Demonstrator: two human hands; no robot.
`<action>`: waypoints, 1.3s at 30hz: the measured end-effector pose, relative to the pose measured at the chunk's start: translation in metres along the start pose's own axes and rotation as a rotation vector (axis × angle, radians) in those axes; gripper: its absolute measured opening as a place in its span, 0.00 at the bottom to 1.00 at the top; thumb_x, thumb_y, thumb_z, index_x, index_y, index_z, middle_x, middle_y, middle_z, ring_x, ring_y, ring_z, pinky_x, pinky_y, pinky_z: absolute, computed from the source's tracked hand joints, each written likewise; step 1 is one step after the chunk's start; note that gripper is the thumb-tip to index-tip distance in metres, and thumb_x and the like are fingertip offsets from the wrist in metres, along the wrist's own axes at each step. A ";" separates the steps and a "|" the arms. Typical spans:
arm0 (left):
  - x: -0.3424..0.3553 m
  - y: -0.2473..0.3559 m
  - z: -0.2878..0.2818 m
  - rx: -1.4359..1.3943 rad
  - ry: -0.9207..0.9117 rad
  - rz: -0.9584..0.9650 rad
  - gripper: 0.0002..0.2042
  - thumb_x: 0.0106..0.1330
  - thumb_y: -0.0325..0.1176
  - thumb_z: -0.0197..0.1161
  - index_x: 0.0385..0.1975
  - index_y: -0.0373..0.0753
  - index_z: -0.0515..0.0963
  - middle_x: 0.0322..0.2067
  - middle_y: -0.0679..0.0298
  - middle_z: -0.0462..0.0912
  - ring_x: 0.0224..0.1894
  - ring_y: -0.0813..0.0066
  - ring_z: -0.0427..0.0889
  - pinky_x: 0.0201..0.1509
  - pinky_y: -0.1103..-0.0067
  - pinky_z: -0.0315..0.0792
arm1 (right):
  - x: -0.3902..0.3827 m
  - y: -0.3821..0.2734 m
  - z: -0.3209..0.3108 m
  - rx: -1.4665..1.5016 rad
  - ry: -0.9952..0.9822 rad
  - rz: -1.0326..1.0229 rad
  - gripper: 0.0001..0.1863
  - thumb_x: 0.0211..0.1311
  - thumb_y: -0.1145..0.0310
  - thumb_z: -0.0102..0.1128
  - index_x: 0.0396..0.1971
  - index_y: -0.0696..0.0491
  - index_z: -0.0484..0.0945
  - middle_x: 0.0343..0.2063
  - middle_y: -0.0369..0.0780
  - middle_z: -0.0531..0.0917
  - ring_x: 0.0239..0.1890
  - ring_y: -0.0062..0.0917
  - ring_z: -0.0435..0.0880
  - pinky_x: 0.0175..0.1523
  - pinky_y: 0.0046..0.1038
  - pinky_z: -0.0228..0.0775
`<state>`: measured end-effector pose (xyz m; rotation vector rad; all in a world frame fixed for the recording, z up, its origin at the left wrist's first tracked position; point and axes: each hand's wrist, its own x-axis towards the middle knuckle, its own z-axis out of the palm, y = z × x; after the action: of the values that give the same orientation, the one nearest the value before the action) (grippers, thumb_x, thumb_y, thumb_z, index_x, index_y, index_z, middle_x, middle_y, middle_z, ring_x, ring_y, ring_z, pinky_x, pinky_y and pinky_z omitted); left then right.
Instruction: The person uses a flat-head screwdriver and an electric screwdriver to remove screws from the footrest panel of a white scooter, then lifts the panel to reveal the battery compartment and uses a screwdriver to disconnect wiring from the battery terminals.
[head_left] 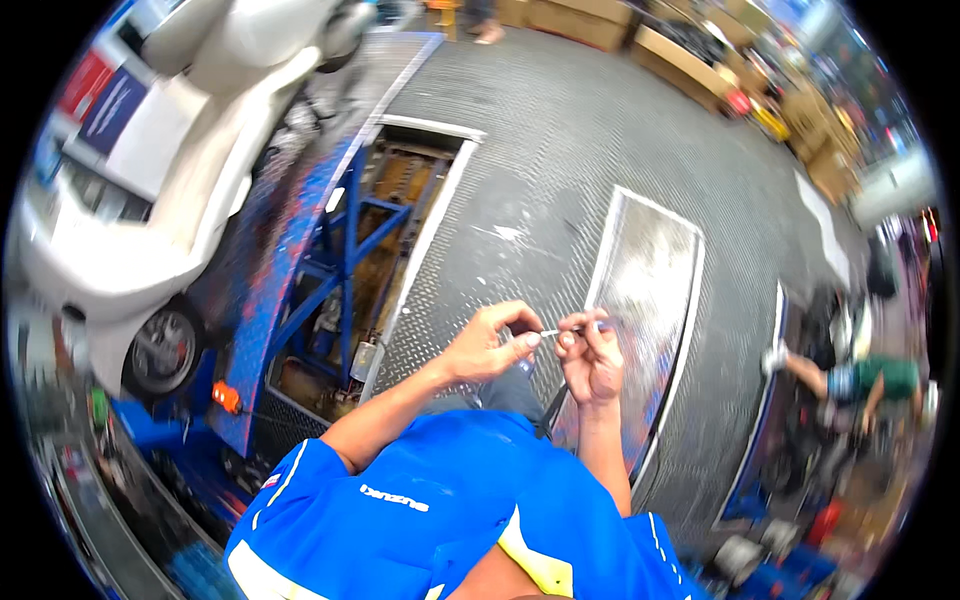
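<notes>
- While both bare hands meet in front of the person's body, a thin pale piece (549,332) spans the short gap between their fingertips, above the floor; it is too small to tell its kind.
- The left hand (487,345) has a narrow grip, thumb and forefinger pinching the near end of the piece.
- The right hand (592,358) is turned partly palm up, its grip also narrow, with thumb and fingertips around the other end.
- Below the hands lies a grey textured floor (540,110), with a pale-framed metal plate (650,260) set into it on the right.
- To the left, a pale scooter (215,150) stands on a worn blue lift platform (275,290), beside an open pit (405,165) in the floor.
- An orange control box (227,397) sits near the platform's lower end.
- At the far right, a co-worker in a green top (890,385) is bent low; cardboard boxes (680,65) line the far edge.
</notes>
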<state>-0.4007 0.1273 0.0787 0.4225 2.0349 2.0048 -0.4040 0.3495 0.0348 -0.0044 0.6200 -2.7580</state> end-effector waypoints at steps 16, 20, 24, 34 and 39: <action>0.085 -0.014 -0.213 0.141 0.864 -0.033 0.08 0.74 0.31 0.65 0.34 0.34 0.79 0.29 0.69 0.80 0.33 0.83 0.76 0.38 0.78 0.72 | 0.394 0.089 0.098 -0.362 -0.550 0.669 0.10 0.77 0.67 0.62 0.49 0.55 0.80 0.46 0.47 0.86 0.41 0.32 0.87 0.49 0.36 0.83; 0.080 -0.014 -0.250 -0.050 0.955 0.000 0.09 0.77 0.33 0.65 0.36 0.35 0.78 0.30 0.70 0.80 0.34 0.84 0.76 0.38 0.79 0.72 | 0.440 0.132 0.129 -0.390 -0.639 0.771 0.10 0.76 0.69 0.63 0.50 0.56 0.80 0.46 0.47 0.87 0.42 0.33 0.88 0.49 0.38 0.84; 0.066 -0.035 -0.311 -0.105 1.018 0.083 0.08 0.77 0.33 0.65 0.38 0.34 0.78 0.31 0.70 0.80 0.34 0.85 0.76 0.37 0.79 0.73 | 0.479 0.190 0.156 -0.410 -0.736 0.833 0.11 0.76 0.69 0.64 0.50 0.57 0.79 0.46 0.48 0.87 0.43 0.34 0.89 0.51 0.38 0.84; -0.008 0.003 -0.516 0.608 1.452 0.171 0.11 0.69 0.33 0.71 0.41 0.32 0.79 0.38 0.60 0.78 0.37 0.72 0.78 0.42 0.75 0.75 | 0.570 0.328 0.263 -0.658 -0.750 0.581 0.08 0.75 0.71 0.64 0.47 0.58 0.78 0.40 0.48 0.88 0.35 0.31 0.88 0.44 0.34 0.85; -0.064 0.030 -0.610 0.999 1.776 0.187 0.14 0.67 0.33 0.69 0.46 0.30 0.77 0.47 0.49 0.77 0.50 0.51 0.79 0.57 0.63 0.73 | 0.590 0.380 0.305 -0.729 -0.739 0.489 0.09 0.76 0.72 0.63 0.48 0.58 0.74 0.40 0.49 0.88 0.34 0.30 0.88 0.43 0.32 0.84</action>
<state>-0.5702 -0.4616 0.1187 -1.7263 3.8673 0.9733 -0.8292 -0.2820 0.1142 -0.8533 1.1472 -1.7417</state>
